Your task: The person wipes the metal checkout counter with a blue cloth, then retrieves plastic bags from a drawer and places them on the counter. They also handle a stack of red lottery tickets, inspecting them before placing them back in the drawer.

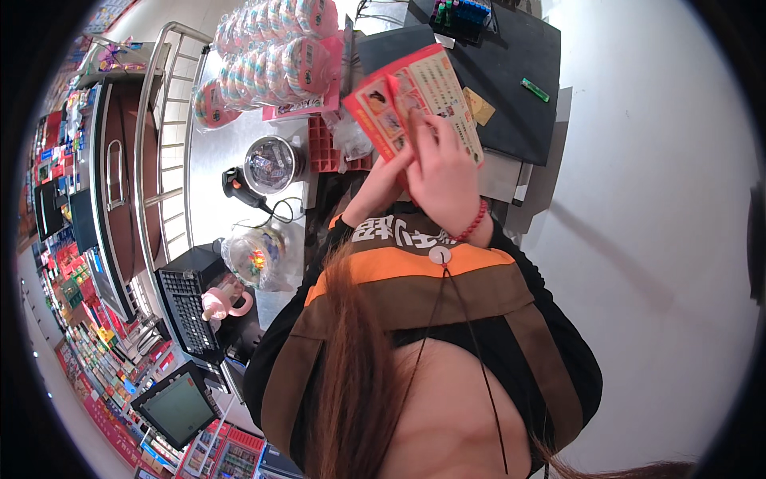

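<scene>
My left hand [380, 184] supports a stack of red printed leaflets [389, 120] from below, near its lower left edge. Across the front of the leaflets lies my right hand [443, 170], with a red bead bracelet [474, 224] on its wrist and its fingers on the paper. The leaflets carry food pictures and writing, and are tilted above the counter's edge. Part of my left hand is hidden behind them and the right hand.
Wrapped pastel twisted sweets [275, 69], a metal tin [272, 164], a barcode scanner [242, 188], a plastic tub [254, 257], a keyboard [188, 311] and a pink bottle [224, 302] stand at the left. On a black surface [508, 48] lies a green lighter [534, 90].
</scene>
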`<state>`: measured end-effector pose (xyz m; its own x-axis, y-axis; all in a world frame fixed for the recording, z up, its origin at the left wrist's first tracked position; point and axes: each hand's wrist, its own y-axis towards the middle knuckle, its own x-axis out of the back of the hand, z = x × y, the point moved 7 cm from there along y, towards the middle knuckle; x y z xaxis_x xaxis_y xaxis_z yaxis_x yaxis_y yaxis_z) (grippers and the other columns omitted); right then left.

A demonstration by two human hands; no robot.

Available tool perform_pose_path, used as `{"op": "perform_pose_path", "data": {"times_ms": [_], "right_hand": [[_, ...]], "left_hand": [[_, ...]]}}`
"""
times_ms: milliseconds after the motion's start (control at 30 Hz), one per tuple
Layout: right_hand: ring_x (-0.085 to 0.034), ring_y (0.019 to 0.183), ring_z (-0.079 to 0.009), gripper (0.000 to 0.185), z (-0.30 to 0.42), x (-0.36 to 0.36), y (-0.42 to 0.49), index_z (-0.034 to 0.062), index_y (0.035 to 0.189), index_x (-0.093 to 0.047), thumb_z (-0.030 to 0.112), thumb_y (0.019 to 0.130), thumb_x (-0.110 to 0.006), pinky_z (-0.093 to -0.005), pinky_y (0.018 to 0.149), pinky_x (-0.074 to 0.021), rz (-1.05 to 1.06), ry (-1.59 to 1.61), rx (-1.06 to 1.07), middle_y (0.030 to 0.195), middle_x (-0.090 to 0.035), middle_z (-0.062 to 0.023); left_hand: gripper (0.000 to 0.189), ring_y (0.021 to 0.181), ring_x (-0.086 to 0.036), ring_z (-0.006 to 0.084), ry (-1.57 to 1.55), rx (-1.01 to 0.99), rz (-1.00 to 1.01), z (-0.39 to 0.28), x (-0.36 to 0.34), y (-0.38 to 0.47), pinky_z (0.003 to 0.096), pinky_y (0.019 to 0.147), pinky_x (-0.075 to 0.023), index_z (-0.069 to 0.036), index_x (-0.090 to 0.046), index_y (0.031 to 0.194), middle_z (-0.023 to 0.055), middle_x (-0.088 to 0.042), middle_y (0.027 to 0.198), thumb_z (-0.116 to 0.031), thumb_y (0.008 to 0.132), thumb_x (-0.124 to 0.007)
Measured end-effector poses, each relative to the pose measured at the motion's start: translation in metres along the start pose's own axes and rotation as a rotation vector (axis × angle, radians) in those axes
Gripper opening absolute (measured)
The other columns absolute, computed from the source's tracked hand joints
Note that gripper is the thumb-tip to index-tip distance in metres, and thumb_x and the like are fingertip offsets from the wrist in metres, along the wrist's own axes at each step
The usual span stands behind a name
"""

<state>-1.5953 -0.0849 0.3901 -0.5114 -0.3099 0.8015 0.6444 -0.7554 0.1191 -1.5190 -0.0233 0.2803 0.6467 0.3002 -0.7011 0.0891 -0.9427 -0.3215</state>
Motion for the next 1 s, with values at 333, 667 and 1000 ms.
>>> {"op": "perform_pose_path", "data": {"times_ms": [333,667,1000], "right_hand": [[-0.069,0.084,-0.025,0.023,-0.034,0.049,-0.015,0.0,0.112,-0.069,0.0,0.089,-0.068,-0.0321,0.073,-0.0545,-0.43,0.484,0.229,0.103,-0.071,-0.0125],[-0.069,0.083,-0.0107,0.032,-0.101,0.003,-0.001,-0.004,0.109,-0.068,0.021,0.091,-0.077,-0.0264,0.074,-0.0545,-0.094,1.142,-0.372,0.097,-0.075,-0.0076],[-0.056,0.072,-0.0025,0.032,-0.119,-0.005,0.001,-0.0052,0.1,-0.066,0.027,0.102,-0.063,-0.0239,0.06,-0.0453,-0.146,1.036,-0.387,0.085,-0.069,-0.0026]], "left_hand": [[0.035,0.106,-0.066,0.0155,-0.001,-0.225,-0.219,-0.041,0.016,0.011,0.0323,0.091,-0.0533,0.001,-0.057,0.128,0.0084,-0.067,0.12,-0.019,0.101,-0.064],[0.055,0.11,-0.064,0.0167,0.32,0.108,0.16,-0.023,-0.02,0.0,0.0327,0.096,-0.0514,-0.001,-0.051,0.138,0.0077,-0.065,0.125,-0.017,0.092,-0.075],[0.026,0.083,-0.066,0.0085,0.7,-0.093,-0.045,-0.041,-0.01,0.016,0.0276,0.074,-0.0543,0.004,-0.07,0.11,0.0045,-0.073,0.094,-0.012,0.091,-0.074]]}}
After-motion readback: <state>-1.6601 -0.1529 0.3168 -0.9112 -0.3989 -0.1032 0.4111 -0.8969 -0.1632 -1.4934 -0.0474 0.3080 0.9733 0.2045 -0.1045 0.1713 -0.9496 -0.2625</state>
